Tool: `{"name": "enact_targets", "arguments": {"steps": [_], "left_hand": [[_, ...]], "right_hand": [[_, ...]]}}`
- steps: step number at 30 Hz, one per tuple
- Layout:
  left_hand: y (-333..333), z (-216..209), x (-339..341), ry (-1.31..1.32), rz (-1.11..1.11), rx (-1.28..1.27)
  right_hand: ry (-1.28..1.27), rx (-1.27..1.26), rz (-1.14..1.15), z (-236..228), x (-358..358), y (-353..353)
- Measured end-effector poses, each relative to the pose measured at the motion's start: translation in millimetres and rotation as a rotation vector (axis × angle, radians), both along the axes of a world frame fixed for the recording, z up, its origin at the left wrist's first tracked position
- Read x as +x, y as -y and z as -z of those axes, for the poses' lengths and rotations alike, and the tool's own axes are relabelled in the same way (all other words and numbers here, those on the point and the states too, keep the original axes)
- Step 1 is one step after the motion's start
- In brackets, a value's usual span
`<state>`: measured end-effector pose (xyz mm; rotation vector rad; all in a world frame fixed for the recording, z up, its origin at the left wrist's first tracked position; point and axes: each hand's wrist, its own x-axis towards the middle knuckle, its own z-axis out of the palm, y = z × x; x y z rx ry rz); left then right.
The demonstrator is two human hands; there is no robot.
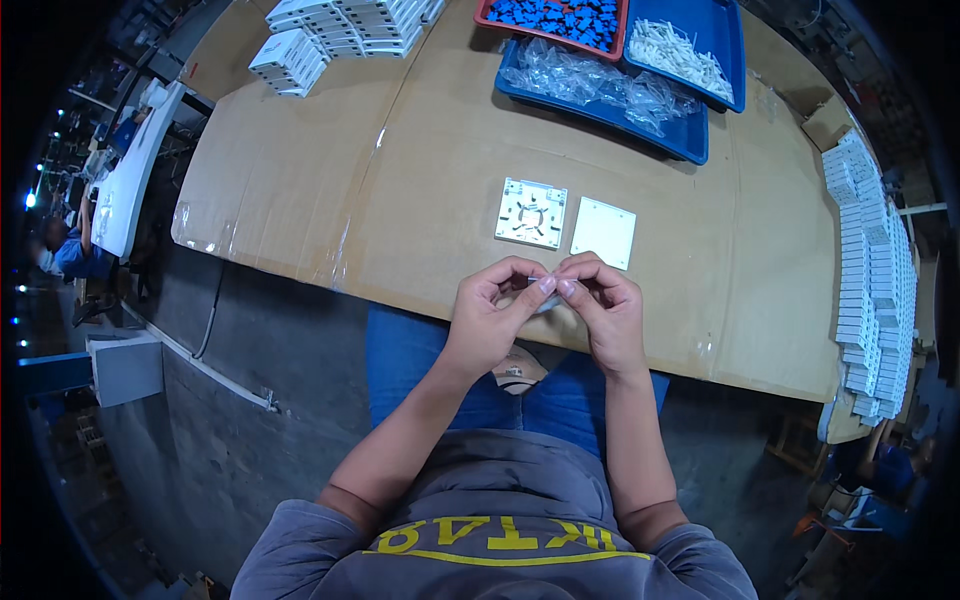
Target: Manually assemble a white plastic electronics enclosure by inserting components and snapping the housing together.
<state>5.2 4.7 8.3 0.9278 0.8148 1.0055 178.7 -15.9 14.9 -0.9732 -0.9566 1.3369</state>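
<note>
Over the table's near edge, my left hand [497, 308] and my right hand [608, 308] meet with thumbs and forefingers pinched together. Between them is a small, thin, whitish piece [548, 302] that looks like clear plastic; the fingers hide most of it. Just beyond my hands lies a square white plastic frame [531, 213], its inner side up, with dark slots and a round middle. Beside it, to the right, a plain white square plate [604, 233] lies flat, close to my right fingertips but apart from them.
At the back stand a red tray [560, 36] of small blue parts, a blue tray [735, 60] of white pieces and a blue tray [600, 108] of clear plastic bags. White units are stacked at the back left [345, 30] and along the right edge [868, 290]. Cardboard covers the table [430, 180].
</note>
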Motion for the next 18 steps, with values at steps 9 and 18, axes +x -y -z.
{"name": "enact_targets", "arguments": {"steps": [9,18], "left_hand": [[-7,-3,-8,-0.127,0.108,0.053],[0,7,1,0.208,0.213,-0.549]], "right_hand": [[-0.180,-0.077,-0.002,6,14,2],[0.129,0.246,-0.132,3,42,-1]]}}
